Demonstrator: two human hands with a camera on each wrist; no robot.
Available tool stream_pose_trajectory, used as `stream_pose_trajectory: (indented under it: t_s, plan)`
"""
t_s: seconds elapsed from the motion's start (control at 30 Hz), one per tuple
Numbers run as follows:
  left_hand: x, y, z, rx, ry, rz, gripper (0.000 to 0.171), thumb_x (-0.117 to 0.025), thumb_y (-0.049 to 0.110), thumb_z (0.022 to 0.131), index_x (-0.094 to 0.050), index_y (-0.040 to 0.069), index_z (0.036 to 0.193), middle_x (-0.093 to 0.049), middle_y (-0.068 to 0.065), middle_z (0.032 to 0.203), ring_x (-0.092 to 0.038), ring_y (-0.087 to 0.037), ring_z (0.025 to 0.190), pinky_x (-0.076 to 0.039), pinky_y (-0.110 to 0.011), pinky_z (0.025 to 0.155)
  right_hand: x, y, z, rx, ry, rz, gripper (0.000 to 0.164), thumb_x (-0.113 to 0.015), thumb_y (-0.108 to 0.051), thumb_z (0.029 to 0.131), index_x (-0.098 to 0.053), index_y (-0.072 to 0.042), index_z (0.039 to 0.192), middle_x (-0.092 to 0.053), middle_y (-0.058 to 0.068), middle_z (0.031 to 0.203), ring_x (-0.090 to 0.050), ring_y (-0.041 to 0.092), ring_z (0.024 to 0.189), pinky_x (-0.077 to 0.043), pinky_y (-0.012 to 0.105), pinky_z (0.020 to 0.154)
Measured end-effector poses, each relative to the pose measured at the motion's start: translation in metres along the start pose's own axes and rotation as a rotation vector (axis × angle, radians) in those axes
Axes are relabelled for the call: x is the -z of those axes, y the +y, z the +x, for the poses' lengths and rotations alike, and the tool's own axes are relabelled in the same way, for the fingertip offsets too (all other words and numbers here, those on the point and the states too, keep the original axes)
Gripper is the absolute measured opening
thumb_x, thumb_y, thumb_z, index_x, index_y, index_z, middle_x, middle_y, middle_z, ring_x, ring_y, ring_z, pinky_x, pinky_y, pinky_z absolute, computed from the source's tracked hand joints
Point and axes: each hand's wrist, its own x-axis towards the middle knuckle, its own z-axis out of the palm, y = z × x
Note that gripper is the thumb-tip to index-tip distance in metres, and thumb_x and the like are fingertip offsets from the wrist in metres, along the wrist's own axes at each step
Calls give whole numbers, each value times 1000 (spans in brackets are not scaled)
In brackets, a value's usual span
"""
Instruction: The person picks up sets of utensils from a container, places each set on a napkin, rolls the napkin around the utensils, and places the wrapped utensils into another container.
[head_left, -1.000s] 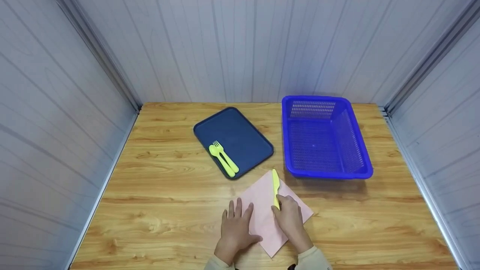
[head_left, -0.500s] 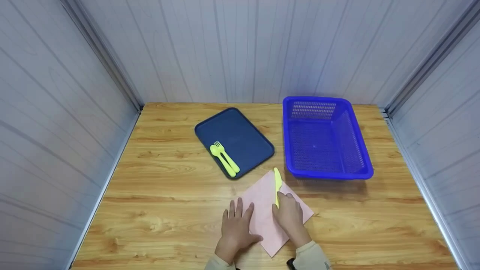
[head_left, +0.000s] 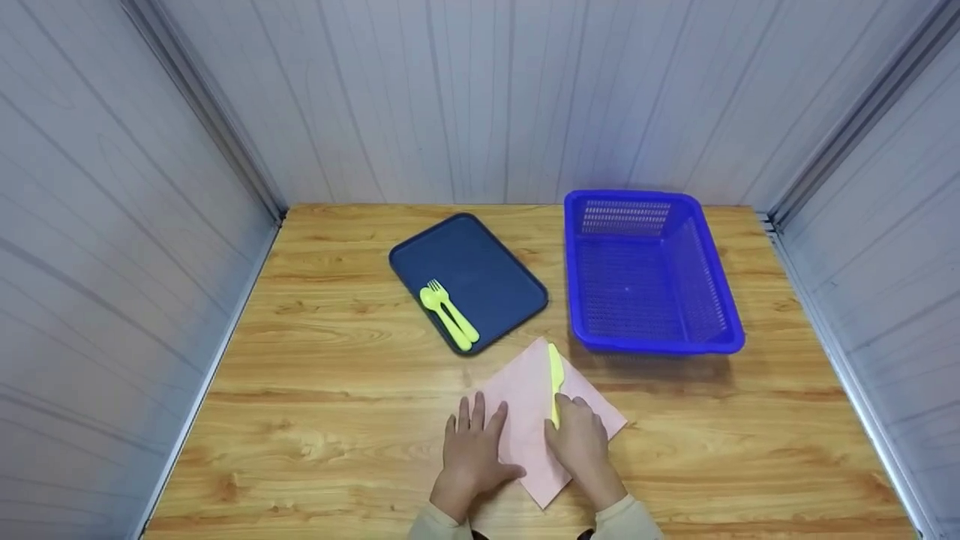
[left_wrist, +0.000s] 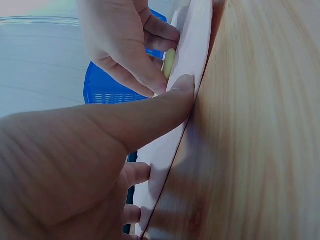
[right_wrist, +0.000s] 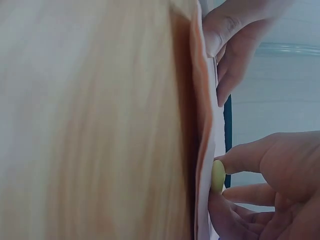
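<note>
A yellow plastic knife (head_left: 556,367) lies along the right part of a pink napkin (head_left: 525,397), its blade pointing away from me. Fingers and thumb of my right hand (head_left: 583,442) pinch its handle; the handle's rounded end (right_wrist: 218,176) shows between them in the right wrist view. My left hand (head_left: 474,457) rests with spread, straight fingers on the napkin's left edge. Its thumb (left_wrist: 184,85) presses near the napkin's close edge in the left wrist view. In the right wrist view the napkin's edge (right_wrist: 201,150) shows several folded layers, slightly lifted from the table.
Beyond the napkin, a dark blue tray (head_left: 480,262) carries a yellow spoon (head_left: 445,318) and a yellow fork (head_left: 455,311) side by side. A blue plastic basket (head_left: 660,347) stands right of the tray. Pale panel walls (head_left: 480,105) enclose the wooden table (head_left: 322,420) at the back and sides.
The knife and my right hand have shifted slightly toward me over the last half second, after a small move away before that. My left hand and the napkin look unmoved.
</note>
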Motion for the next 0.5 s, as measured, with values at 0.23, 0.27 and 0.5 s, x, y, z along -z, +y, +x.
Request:
stream_pose_trajectory:
  t_s: [0.23, 0.27, 0.5]
  plan:
    - [3, 5, 7, -9, -19, 10, 105, -73, 67, 70, -32, 20, 153, -16, -20, 159, -10, -44, 144, -18, -59, 110, 2, 5, -1, 6, 27, 0, 36, -74, -12, 80, -65, 5, 111, -61, 18, 85, -63, 41, 70, -51, 52, 60]
    - [3, 5, 8, -9, -21, 11, 104, -73, 67, 70, -31, 21, 153, -15, -19, 159, -10, -43, 144, -18, -59, 111, 2, 6, -1, 6, 35, -1, 37, -74, -12, 80, -65, 5, 111, -61, 18, 85, -63, 41, 70, -51, 52, 60]
    - [1, 4, 0, 10, -10, -10, 105, -76, 64, 69, -33, 19, 153, -17, -21, 158, -11, -45, 143, -19, -61, 109, -1, 5, -9, 52, 41, 7, 46, -77, -16, 80, -61, 8, 115, -62, 20, 86, -64, 40, 70, -54, 49, 60]
